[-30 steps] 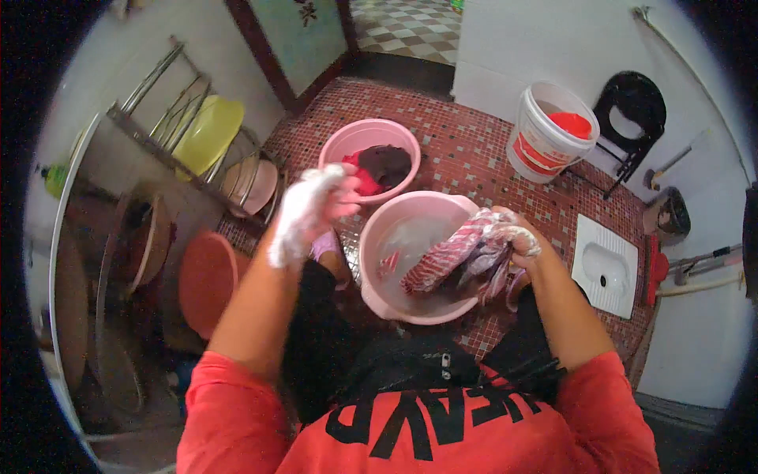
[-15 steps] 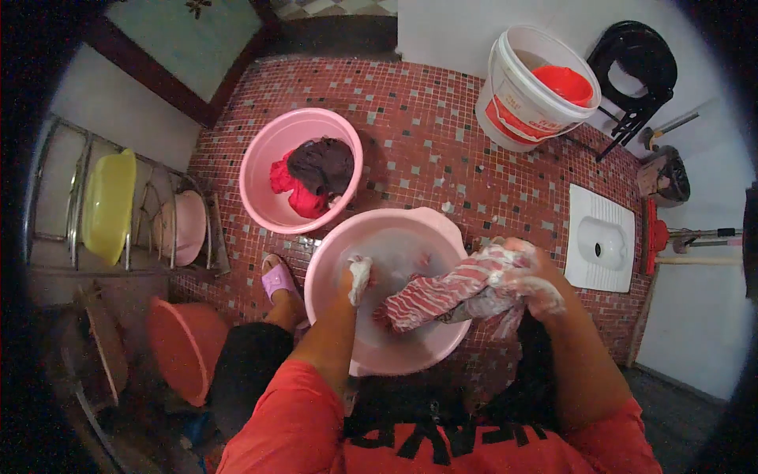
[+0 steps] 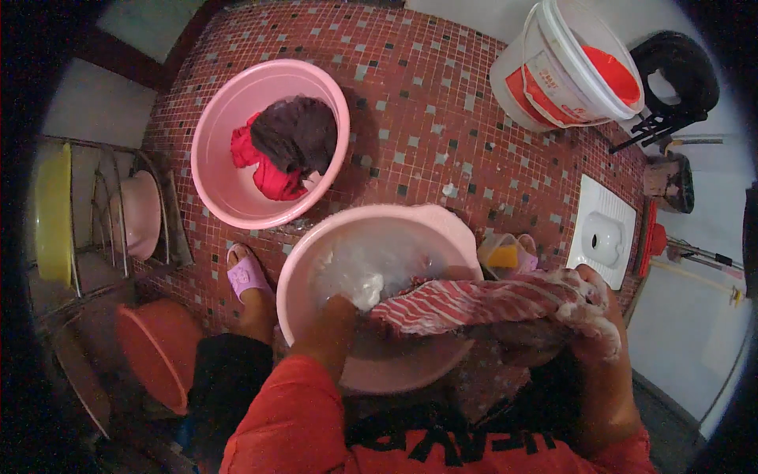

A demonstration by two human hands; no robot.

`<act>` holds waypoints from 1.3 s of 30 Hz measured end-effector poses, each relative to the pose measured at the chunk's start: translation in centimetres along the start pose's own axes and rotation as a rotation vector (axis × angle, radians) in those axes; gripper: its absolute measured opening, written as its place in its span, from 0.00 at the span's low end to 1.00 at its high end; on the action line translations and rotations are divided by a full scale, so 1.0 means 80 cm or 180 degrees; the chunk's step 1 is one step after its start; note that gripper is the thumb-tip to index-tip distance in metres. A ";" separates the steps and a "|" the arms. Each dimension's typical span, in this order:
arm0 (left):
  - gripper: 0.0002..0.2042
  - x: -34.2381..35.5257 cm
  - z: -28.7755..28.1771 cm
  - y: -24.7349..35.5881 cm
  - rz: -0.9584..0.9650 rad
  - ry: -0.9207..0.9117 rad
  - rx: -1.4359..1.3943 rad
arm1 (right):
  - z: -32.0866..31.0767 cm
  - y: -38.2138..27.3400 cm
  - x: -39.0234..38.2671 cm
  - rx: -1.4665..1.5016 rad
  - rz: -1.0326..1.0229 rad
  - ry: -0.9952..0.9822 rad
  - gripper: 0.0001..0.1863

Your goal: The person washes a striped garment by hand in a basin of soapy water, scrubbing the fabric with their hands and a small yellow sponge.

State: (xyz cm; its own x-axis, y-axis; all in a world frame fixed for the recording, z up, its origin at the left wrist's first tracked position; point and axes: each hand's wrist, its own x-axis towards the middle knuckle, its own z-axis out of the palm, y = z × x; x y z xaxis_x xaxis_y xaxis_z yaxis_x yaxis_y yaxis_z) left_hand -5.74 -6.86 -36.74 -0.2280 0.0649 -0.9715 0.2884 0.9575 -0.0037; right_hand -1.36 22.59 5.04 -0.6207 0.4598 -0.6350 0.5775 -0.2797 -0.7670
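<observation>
A red-and-white striped garment (image 3: pixel 466 304) stretches from the cloudy water of a pink basin (image 3: pixel 294 265) out over its right rim. My right hand (image 3: pixel 596 316), covered in suds, is closed round the garment's raised right end. My left hand (image 3: pixel 346 306) is down in the basin beside the garment's lower end. White foam sits at its fingers, and the water and foam hide what they do. A darker part of cloth hangs beneath the striped one near my right hand.
Another pink basin (image 3: pixel 207 186) holds dark and red clothes (image 3: pixel 296 134). A white bucket (image 3: pixel 517 87) with a red scoop-like vessel stands far right, near a black folding chair (image 3: pixel 675 75). A squat toilet (image 3: pixel 604 237) is at right, a rack (image 3: pixel 118 205) with basins at left.
My right hand has moved right and slightly down, pulling the striped garment out longer. My left hand has lowered into the water. The view has shifted, and a small clear container now shows beside the basin.
</observation>
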 end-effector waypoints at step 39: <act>0.16 -0.006 -0.115 0.177 0.1780 -0.0145 0.0371 | -0.021 0.017 0.006 -0.0255 0.0086 0.0976 0.27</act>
State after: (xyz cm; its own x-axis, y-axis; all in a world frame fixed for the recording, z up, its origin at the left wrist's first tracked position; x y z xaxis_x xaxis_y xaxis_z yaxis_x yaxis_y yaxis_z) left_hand -10.13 9.23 -34.12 0.0284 0.5381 -0.8424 0.4549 0.7434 0.4902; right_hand 0.03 23.88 3.87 -0.4228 0.6892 -0.5884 0.6390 -0.2336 -0.7329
